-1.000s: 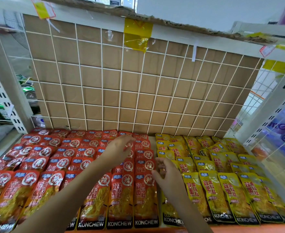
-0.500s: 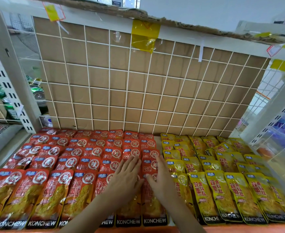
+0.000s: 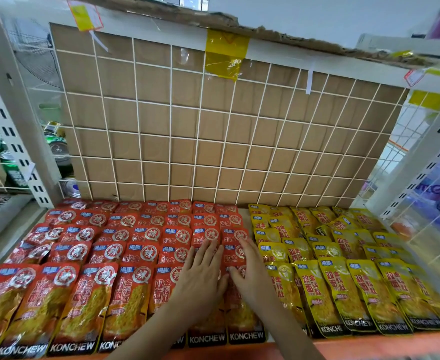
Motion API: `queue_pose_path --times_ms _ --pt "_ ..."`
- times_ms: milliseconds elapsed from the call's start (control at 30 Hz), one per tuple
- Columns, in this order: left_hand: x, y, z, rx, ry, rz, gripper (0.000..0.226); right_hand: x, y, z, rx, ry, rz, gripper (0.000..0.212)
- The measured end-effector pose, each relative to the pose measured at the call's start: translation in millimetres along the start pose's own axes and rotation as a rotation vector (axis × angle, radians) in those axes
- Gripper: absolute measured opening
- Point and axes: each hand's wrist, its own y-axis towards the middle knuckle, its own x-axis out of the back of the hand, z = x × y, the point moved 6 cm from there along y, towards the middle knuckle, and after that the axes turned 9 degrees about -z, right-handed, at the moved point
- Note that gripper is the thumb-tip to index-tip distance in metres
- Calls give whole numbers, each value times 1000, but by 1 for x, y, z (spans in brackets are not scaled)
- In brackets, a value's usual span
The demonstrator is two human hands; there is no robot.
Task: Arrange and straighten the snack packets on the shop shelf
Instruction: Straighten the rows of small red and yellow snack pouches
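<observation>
A: Where are the packets, and what do the hands do?

B: The red packets (image 3: 125,255) fill the lower left of the frame and the yellow packets (image 3: 343,281) the lower right. All lie flat in overlapping rows on the shelf (image 3: 369,344). The left hand (image 3: 200,276) and the right hand (image 3: 250,274) lie side by side in the lower centre, on the last two red columns beside the yellow ones. Both are flat, with fingers straight and a little spread. They press down and grasp nothing.

A: How will a packet handle?

B: It looks light, thin and soft, with glossy film. Probably it slides easily over its neighbour and bends if one lifts it by a corner. It seems better to push with a flat palm, or to take it by the two side edges.

A: How many are there?

B: Two hands, two colours. The front row shows seven red and about five yellow. Behind it come several more rows. The whole number cannot be told, because the packets cover each other, and some yellow ones at the back lie crooked.
</observation>
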Motion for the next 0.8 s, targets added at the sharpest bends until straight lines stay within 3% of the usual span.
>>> queue_pose_path --times_ms 333,467,800 --pt "0 -1 -1 13 -25 -3 91 3 -1 4 -4 43 -24 65" --pt "8 3 1 54 -84 -15 61 8 -1 6 13 66 -62 63" --pt "18 56 -14 -3 -139 -56 43 49 16 2 74 42 -75 53"
